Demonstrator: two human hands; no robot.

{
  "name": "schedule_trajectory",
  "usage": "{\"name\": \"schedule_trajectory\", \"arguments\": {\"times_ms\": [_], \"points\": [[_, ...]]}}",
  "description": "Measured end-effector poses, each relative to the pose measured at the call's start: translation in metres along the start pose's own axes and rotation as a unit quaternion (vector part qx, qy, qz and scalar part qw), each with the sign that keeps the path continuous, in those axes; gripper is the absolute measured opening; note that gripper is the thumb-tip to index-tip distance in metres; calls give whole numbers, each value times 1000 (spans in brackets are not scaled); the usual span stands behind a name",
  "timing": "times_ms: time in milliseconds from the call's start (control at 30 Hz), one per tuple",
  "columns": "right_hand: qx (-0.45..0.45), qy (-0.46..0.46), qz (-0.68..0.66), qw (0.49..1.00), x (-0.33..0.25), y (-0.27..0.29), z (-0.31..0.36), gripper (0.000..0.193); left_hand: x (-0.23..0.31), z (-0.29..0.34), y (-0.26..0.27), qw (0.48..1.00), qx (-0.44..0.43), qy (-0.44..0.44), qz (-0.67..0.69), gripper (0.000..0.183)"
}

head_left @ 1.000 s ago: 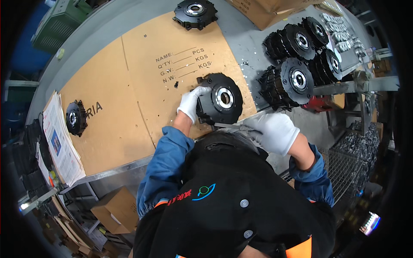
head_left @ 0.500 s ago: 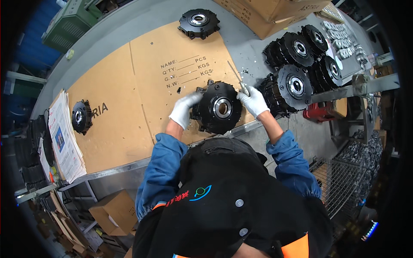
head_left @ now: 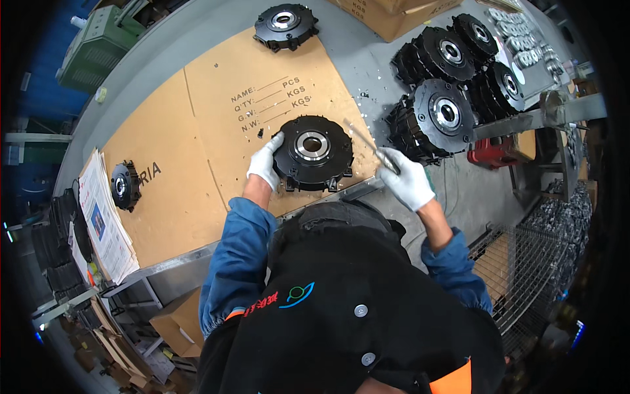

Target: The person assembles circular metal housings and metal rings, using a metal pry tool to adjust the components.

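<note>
Close in front of me lies a round black part with a notched rim and a silver ring around its central hole [head_left: 312, 169], resting on a flattened cardboard sheet [head_left: 216, 85]. My left hand [head_left: 266, 162], in a white glove, grips the part's left rim, thumb on top. In my gloved right hand [head_left: 407, 179] is a slim, straight metal tool [head_left: 364, 141], like a file, its tip pointing up and left. The tool is held just right of the part, apart from it. My fingers cover its rear end.
Several similar black parts [head_left: 447, 115] stand stacked at the right. Another part [head_left: 285, 26] sits at the far side, a smaller one [head_left: 125, 186] at the left beside papers [head_left: 108, 223]. Cardboard boxes [head_left: 387, 16] stand at the back. Dark scraps dot the cardboard.
The black part has turned and now lies flatter, facing up. My left hand has closed on its rim. My right hand has drawn away rightward and toward me with the tool.
</note>
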State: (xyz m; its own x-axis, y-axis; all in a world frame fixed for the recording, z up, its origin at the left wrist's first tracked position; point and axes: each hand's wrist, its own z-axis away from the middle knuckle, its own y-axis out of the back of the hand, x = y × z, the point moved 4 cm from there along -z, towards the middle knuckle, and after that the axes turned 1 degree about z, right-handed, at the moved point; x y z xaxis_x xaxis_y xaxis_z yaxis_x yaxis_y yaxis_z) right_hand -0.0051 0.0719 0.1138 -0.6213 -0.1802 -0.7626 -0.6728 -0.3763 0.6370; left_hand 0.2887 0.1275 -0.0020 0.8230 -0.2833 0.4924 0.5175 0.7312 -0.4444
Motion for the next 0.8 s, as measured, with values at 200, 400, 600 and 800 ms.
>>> {"name": "schedule_trajectory", "arguments": {"times_ms": [200,400,600,800], "points": [[-173,128,157,964,-29,30,43,33,4,5,-8,997,51,-12,-51,27],[-175,190,268,928,-75,20,52,11,3,8,-12,996,59,-13,-68,28],[-179,206,339,901,-101,3,41,11,3,17,-18,994,70,-36,-76,29],[-207,213,377,877,-120,-17,23,13,3,29,-27,991,63,-70,-97,36]]}}
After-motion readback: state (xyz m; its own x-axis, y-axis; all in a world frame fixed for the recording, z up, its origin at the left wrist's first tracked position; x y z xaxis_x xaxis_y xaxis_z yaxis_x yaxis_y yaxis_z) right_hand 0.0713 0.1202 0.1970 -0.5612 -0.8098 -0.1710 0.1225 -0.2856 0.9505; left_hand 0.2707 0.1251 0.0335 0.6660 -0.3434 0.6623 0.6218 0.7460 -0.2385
